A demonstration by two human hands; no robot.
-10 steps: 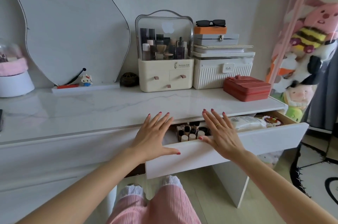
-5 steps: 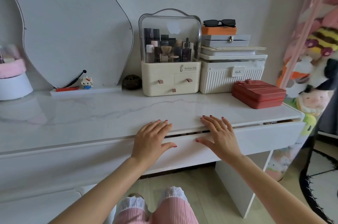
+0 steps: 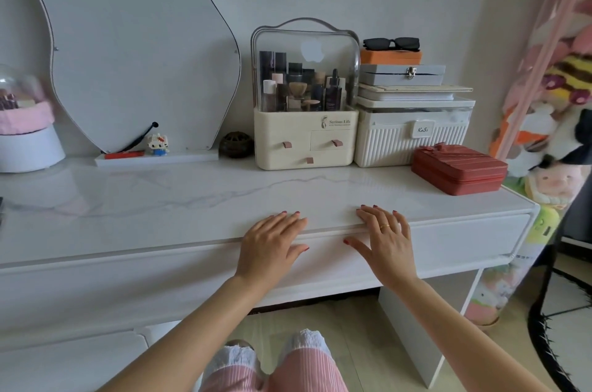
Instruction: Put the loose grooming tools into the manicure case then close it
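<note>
Both the left hand [image 3: 272, 242] and right hand [image 3: 386, 239] are laid flat, fingers spread, against the shut drawer front [image 3: 448, 239], which should be pushed squarely, while the closed red case [image 3: 458, 172], presumably the manicure case, sits far right.

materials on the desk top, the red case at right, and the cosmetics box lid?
Desk top: looks like glossy marble-pattern stone or laminate; grey veins and reflections show, which one is unclear.
Red case: seems leather or faux leather, matte, with stitched ridges and a seam round its side.
Cosmetics box lid: clear hard plastic, probably; bottles show through it.
</note>
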